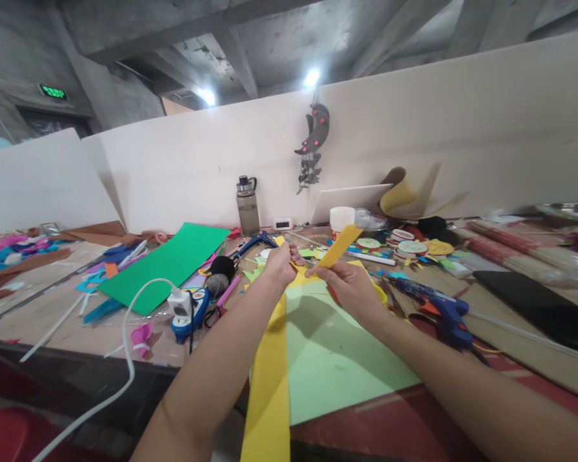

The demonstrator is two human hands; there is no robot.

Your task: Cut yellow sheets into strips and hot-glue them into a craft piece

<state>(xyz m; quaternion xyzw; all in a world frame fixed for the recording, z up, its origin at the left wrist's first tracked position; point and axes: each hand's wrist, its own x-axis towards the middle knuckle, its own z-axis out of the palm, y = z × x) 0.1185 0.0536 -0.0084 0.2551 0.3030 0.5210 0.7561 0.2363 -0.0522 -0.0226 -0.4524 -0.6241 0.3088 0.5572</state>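
Note:
My left hand (283, 262) is closed, its fingers curled at the edge of some yellow material. My right hand (347, 282) grips a yellow strip (340, 247) that slants up and to the right between thumb and fingers. Both hands meet close together above a pale green sheet (347, 366) on the table. Beneath my left forearm, a long yellow sheet (267, 410) hangs over the front table edge. The small pieces right at my fingertips are partly hidden.
A blue glue gun (443, 308) lies to the right, near a black phone-like slab (534, 308). On the left are a green sheet (173, 269) and a blue power strip (190, 317) with a white cable. A water bottle (248, 208) stands at the back beside a white cup (341, 218).

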